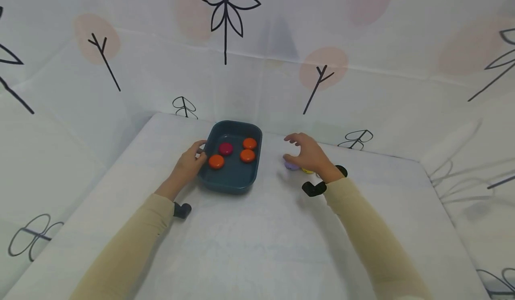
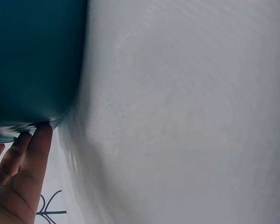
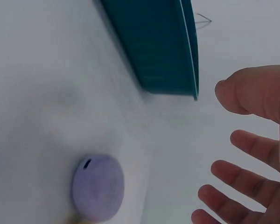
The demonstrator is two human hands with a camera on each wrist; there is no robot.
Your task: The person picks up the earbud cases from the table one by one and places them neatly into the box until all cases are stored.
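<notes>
A dark teal tray stands on the table and holds three orange discs and a crimson one. At its left side is my left hand, and in the left wrist view extended fingers touch the outer wall. Right of the tray, my right hand hovers with thumb and fingers spread apart, holding nothing. Below it lies a rounded lilac disc with a small dark mark. A yellow disc beside the lilac one is mostly hidden by the right hand.
White cloth covers the table. Behind the tray rises a white cloth backdrop with line-drawn plants and pale orange blots. A dark wrist mount sits at the right cuff, another mount at the left.
</notes>
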